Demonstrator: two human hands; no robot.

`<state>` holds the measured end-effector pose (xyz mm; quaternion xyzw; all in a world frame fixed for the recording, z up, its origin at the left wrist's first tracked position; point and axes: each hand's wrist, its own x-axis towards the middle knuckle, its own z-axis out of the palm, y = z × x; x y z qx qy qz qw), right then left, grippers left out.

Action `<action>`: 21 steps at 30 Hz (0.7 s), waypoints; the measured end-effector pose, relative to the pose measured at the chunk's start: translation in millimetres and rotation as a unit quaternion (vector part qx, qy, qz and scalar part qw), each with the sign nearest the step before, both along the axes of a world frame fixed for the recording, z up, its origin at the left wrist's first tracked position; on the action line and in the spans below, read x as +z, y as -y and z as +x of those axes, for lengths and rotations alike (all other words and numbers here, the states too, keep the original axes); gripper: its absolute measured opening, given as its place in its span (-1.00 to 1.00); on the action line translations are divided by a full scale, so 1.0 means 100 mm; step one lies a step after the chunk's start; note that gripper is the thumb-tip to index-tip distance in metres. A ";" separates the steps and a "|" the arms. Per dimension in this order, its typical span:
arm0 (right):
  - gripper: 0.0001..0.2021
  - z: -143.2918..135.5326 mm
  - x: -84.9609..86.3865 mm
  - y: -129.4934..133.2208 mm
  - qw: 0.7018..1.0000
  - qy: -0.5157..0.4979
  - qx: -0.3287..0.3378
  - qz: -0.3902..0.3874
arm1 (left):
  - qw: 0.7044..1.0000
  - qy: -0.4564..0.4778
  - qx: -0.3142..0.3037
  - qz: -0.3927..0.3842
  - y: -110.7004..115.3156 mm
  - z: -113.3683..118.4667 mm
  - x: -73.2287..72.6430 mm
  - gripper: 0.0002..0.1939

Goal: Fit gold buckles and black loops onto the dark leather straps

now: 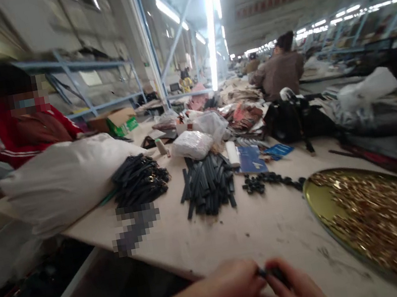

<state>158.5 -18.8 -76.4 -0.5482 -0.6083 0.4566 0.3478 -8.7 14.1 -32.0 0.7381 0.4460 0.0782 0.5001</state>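
Observation:
At the table's front edge, my left hand [240, 279] and my right hand [294, 285] are close together, both closed round a small dark piece [269, 274] that is mostly hidden by the fingers and blurred. Beyond them on the table [207, 239] lies a pile of flat black strips [208, 185]. Left of it is a heap of black strips with gold-coloured metal parts [138, 179]. A row of small black coils [265, 180] lies to the right. The round tray [315, 199] at the right holds many gold-coloured metal pieces [392, 222].
A large white sack [62, 180] rests at the left near a person in red [16, 119]. Plastic bags [192, 144], a white spool [232, 154] and a blue booklet [250, 159] lie farther back. Another person [279, 70] is beyond the table.

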 end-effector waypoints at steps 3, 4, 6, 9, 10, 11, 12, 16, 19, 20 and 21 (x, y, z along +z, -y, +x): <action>-0.69 0.05 0.04 -0.08 0.991 -0.119 0.035 -0.050 | 0.979 0.078 -0.105 -0.154 -0.22 -0.09 0.17 -0.57; -0.69 0.05 0.06 -0.10 0.982 -0.168 0.045 -0.072 | 0.961 0.112 -0.121 -0.222 -0.30 -0.12 0.21 -0.51; -0.69 0.04 0.12 -0.12 0.960 -0.256 0.050 -0.105 | 0.932 0.174 -0.089 -0.304 -0.39 -0.18 0.26 -0.56; -0.72 -0.02 0.16 -0.11 0.939 -0.321 0.029 -0.122 | 0.919 0.234 -0.003 -0.317 -0.36 -0.18 0.21 -0.70; -0.72 -0.04 0.15 -0.11 0.938 -0.326 0.022 -0.119 | 0.921 0.251 0.023 -0.296 -0.32 -0.16 0.17 -0.71; -0.71 -0.07 0.13 -0.11 0.939 -0.324 0.015 -0.112 | 0.924 0.267 0.044 -0.271 -0.28 -0.13 0.12 -0.71; -0.70 -0.10 0.11 -0.10 0.943 -0.318 0.007 -0.100 | 0.927 0.279 0.060 -0.242 -0.24 -0.10 0.08 -0.70; -0.64 -0.18 0.08 -0.08 0.966 -0.256 -0.019 -0.040 | 0.944 0.274 0.124 -0.139 -0.14 0.00 -0.01 -0.69; -0.61 -0.19 0.11 -0.06 0.981 -0.191 -0.016 -0.015 | 0.950 0.250 0.140 -0.121 -0.11 -0.01 0.00 -0.71; -0.60 -0.19 0.13 -0.06 0.984 -0.176 -0.011 -0.015 | 0.951 0.250 0.136 -0.124 -0.09 -0.02 0.01 -0.71; -0.59 -0.18 0.15 -0.05 0.986 -0.167 -0.006 -0.021 | 0.950 0.251 0.131 -0.127 -0.08 -0.04 0.03 -0.72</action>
